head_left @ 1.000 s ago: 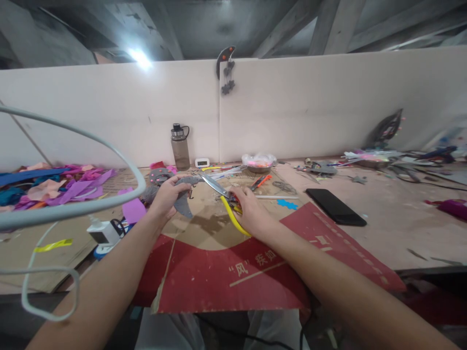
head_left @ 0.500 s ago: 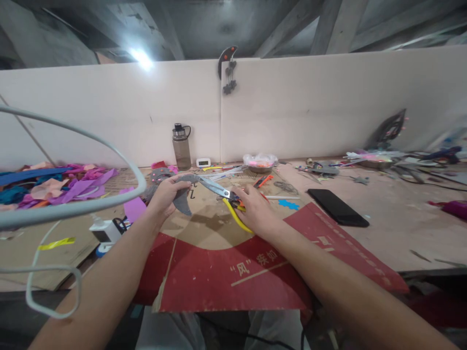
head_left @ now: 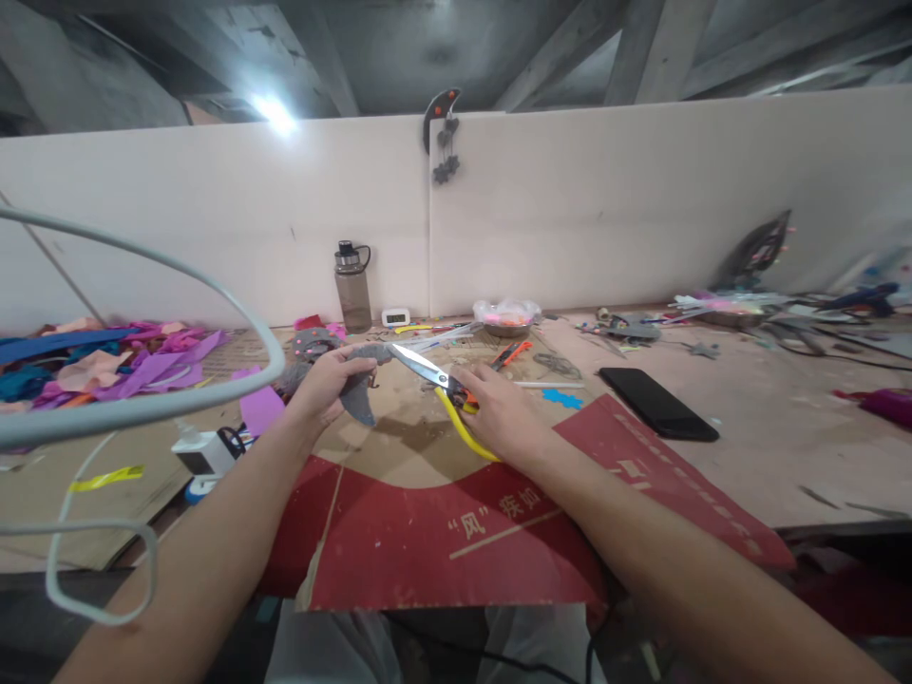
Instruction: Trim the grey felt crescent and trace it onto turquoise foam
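Observation:
My left hand [head_left: 322, 388] pinches a grey felt crescent [head_left: 358, 401], whose lower tip hangs down to the right of the fingers. Yellow-handled scissors [head_left: 427, 369] are in my right hand [head_left: 503, 408], its fingers wrapped round the grips. Their blades point left, with the tips at the upper edge of the felt and looking nearly closed. One yellow handle loop sticks out below my right hand. Both hands are above a red and brown cardboard sheet [head_left: 427, 560].
Behind stand a bottle [head_left: 353, 290], a small clock [head_left: 395, 316] and a bowl [head_left: 507, 328]. A black phone [head_left: 659, 404] lies to the right. Coloured felt scraps [head_left: 100, 366] are piled left. A pale cable [head_left: 178, 266] loops across the left foreground.
The scissor blades have come closer together and the yellow handle has swung slightly. The felt's upper part now sits lower beside the blade tips. My left hand has barely moved.

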Demonstrator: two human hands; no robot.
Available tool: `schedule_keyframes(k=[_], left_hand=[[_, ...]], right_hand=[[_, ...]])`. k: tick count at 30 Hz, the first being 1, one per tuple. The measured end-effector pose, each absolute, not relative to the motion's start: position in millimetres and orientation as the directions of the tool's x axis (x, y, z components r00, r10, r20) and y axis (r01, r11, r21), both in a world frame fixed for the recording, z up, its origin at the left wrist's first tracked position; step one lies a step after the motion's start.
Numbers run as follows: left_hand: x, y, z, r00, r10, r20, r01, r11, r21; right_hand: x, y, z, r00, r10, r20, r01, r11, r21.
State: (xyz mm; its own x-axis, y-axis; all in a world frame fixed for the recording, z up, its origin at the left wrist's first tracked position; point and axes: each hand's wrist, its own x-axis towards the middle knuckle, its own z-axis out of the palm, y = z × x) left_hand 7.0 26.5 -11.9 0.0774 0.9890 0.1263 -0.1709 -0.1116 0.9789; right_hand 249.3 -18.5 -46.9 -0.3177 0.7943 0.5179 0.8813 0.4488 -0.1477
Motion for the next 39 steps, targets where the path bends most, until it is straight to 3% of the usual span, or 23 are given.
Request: schedule_keyframes(k=[4, 7, 10, 13, 19, 25, 33, 39], left_hand=[[6.8, 26.1, -11.6, 0.078, 0.99, 0.12, -0.187, -0.103, 0.977], [6.7, 25.6, -10.9, 0.077, 0.99, 0.114, -0.206, -0.096, 0.974], [6.8, 25.0, -10.2, 0.049, 0.993, 0.112, -0.216, -0.099, 0.971], [7.5, 24.6, -10.6, 0.024, 0.992, 0.121, -0.217, -0.113, 0.97], [9.5, 27.0, -17.7, 0.049, 0.993, 0.111, -0.22, -0.098, 0.971], [14.1, 24.6, -18.4, 0.115, 0.984, 0.134, -0.225, -0.106, 0.969], [26.3, 17.8, -20.3, 0.07, 0.991, 0.113, -0.248, -0.092, 0.964], [30.3, 20.3, -26.2, 0.041, 0.995, 0.095, -0.315, -0.078, 0.946]], right_hand=[[252.0, -16.9, -45.9, -0.264, 0.816, 0.514, 0.888, 0.413, -0.2], [256.9, -10.7, -45.5, -0.203, 0.842, 0.499, 0.863, 0.394, -0.315], [258.3, -6.4, -44.8, -0.207, 0.828, 0.521, 0.786, 0.458, -0.415], [254.5, -7.5, -45.4, -0.264, 0.775, 0.575, 0.708, 0.56, -0.43], [246.9, -12.7, -52.8, -0.315, 0.791, 0.525, 0.734, 0.554, -0.393], [246.0, -15.9, -51.5, -0.321, 0.815, 0.483, 0.831, 0.487, -0.269], [243.3, -22.5, -45.3, -0.276, 0.85, 0.448, 0.92, 0.368, -0.132], [240.5, -24.8, -45.0, -0.284, 0.862, 0.419, 0.931, 0.353, -0.095]])
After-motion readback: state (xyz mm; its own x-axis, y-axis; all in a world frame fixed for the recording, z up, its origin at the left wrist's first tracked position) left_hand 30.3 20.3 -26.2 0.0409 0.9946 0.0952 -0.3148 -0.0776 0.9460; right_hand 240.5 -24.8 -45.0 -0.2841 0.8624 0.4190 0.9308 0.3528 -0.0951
